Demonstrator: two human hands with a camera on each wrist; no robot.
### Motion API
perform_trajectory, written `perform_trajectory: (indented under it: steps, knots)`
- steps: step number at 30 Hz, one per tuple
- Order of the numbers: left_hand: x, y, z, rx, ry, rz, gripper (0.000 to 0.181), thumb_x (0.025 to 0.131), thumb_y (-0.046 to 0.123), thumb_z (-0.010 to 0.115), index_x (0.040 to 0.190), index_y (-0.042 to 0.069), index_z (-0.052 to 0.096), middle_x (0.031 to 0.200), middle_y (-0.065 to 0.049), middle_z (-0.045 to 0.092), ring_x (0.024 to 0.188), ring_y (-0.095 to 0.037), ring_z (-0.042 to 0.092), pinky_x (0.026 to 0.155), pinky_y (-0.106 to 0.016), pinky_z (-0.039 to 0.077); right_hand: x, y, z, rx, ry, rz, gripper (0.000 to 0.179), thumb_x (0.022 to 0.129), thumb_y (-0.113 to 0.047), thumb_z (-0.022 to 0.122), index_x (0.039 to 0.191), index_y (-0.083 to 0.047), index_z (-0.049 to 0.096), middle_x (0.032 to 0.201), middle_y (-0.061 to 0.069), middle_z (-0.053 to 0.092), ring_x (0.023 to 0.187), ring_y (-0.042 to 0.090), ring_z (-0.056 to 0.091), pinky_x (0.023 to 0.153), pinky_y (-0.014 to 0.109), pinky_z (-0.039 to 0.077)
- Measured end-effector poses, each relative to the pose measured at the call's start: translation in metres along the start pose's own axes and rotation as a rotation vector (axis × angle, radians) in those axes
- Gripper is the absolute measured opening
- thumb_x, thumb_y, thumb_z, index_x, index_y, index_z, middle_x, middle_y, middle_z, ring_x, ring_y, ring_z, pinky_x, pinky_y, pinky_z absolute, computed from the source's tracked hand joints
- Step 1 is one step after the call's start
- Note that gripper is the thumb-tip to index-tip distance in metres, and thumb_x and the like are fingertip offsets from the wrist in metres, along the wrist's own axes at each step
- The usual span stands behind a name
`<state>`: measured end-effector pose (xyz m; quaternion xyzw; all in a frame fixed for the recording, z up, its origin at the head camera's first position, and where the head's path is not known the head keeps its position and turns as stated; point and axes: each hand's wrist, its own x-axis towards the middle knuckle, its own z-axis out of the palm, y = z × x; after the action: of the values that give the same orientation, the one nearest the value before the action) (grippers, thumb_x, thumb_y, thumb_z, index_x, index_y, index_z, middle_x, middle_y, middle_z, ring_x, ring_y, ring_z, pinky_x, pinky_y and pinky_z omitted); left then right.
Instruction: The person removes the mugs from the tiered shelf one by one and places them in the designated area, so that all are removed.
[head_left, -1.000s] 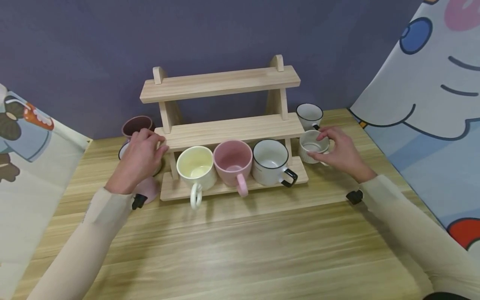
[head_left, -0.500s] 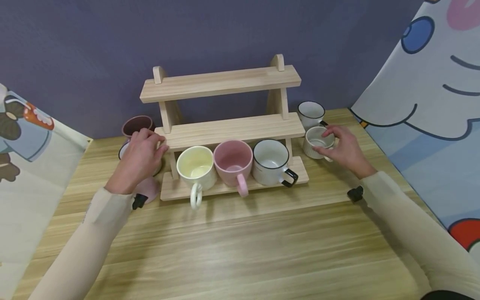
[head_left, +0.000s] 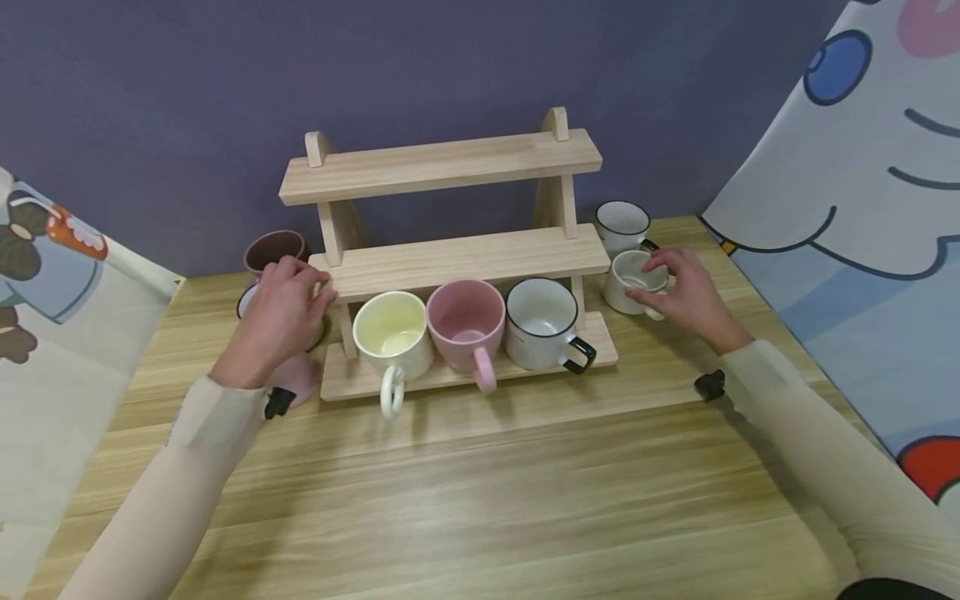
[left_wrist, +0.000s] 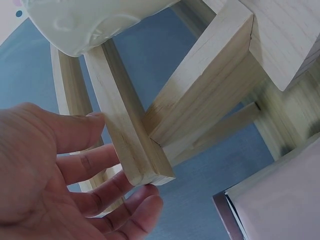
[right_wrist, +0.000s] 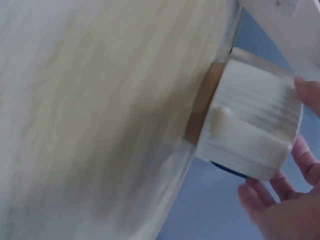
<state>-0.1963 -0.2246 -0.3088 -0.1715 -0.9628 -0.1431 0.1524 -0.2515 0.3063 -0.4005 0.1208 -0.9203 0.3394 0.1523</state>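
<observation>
Here: wooden table | purple wall | right grip holds ribbed cup | left grip loose on rack

Wooden table, light grain, carries everything.

Three-tier wooden rack stands on it at 12 o'clock, near back edge.

Rack's bottom tier bears yellow mug, pink mug, white black-rimmed mug in row, touching side by side.

At 2 o'clock of rack, on table: small ribbed white cup, white cup with black rim just behind it.

At 10 o'clock of rack, on table: dark brown cup; pink object at rack's left foot, partly hidden.
</observation>
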Motion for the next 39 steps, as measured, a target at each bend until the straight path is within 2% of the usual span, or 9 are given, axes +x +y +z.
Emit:
perform_trajectory:
  steps: [6,13,16,21,24,29,34,39]
  knots:
    - [0.0,-0.001,0.001,0.006,0.002,0.011,0.024,0.093,0.01,0.059,0.105,-0.01,0.062,0.103,-0.028,0.051,0.094,-0.045,0.044,0.082,-0.054,0.036,-0.005,-0.016,-0.004,0.015,0.013,-0.052,0.042,0.074,-0.022,0.081,0.102,0.001,0.06,0.122,0.019,0.05,0.113,0.035,0.039,0.091,0.053,0.029]
    - [0.0,-0.001,-0.001,0.003,-0.006,-0.007,0.024,0.093,0.01,0.059,0.105,-0.01,0.062,0.104,-0.027,0.051,0.095,-0.043,0.043,0.083,-0.053,0.036,-0.016,-0.06,-0.009,0.088,0.039,-0.181,0.039,0.074,-0.015,0.08,0.106,-0.002,0.061,0.125,0.011,0.053,0.115,0.028,0.043,0.09,0.046,0.033]
    - [0.0,-0.001,-0.001,0.0,-0.009,-0.01,0.024,0.093,0.01,0.059,0.106,-0.01,0.062,0.104,-0.027,0.051,0.096,-0.043,0.043,0.084,-0.053,0.036,-0.019,-0.082,-0.008,0.098,0.016,-0.256,0.043,0.073,-0.014,0.081,0.109,-0.002,0.06,0.123,0.01,0.054,0.114,0.025,0.046,0.091,0.044,0.037]
    - [0.0,-0.001,-0.001,-0.004,-0.012,-0.012,0.025,0.093,0.011,0.059,0.106,-0.011,0.062,0.104,-0.027,0.051,0.097,-0.043,0.043,0.085,-0.053,0.035,-0.027,-0.121,-0.004,0.103,-0.092,-0.326,0.055,0.073,-0.022,0.082,0.118,-0.004,0.056,0.124,0.009,0.051,0.114,0.022,0.045,0.091,0.044,0.039]
    - [0.0,0.0,-0.001,-0.003,-0.013,-0.014,0.025,0.093,0.01,0.059,0.106,-0.011,0.062,0.105,-0.027,0.051,0.098,-0.043,0.043,0.086,-0.053,0.035,-0.029,-0.14,-0.001,0.086,-0.152,-0.328,0.063,0.072,-0.032,0.082,0.122,-0.006,0.055,0.125,0.006,0.05,0.115,0.022,0.045,0.092,0.042,0.037]
    - [0.0,-0.001,0.001,0.001,-0.012,-0.013,0.024,0.093,0.01,0.059,0.105,-0.011,0.062,0.104,-0.026,0.051,0.098,-0.042,0.043,0.085,-0.052,0.035,-0.027,-0.156,0.01,0.014,-0.205,-0.322,0.074,0.068,-0.049,0.081,0.124,-0.008,0.054,0.122,0.002,0.05,0.109,0.02,0.048,0.089,0.041,0.041]
    - [0.001,0.0,0.001,-0.002,-0.023,-0.023,0.025,0.093,0.011,0.058,0.106,-0.01,0.062,0.105,-0.025,0.051,0.097,-0.041,0.043,0.085,-0.052,0.035,-0.024,-0.163,0.018,-0.049,-0.186,-0.318,0.075,0.066,-0.051,0.081,0.121,-0.008,0.056,0.119,0.004,0.053,0.106,0.021,0.051,0.088,0.042,0.042]
    - [0.0,-0.001,0.0,-0.003,-0.017,-0.023,0.024,0.093,0.011,0.059,0.106,-0.01,0.062,0.105,-0.025,0.051,0.098,-0.041,0.043,0.085,-0.052,0.035,-0.023,-0.167,0.021,-0.06,-0.156,-0.304,0.07,0.065,-0.048,0.082,0.116,-0.008,0.059,0.115,0.004,0.056,0.105,0.022,0.052,0.087,0.042,0.042]
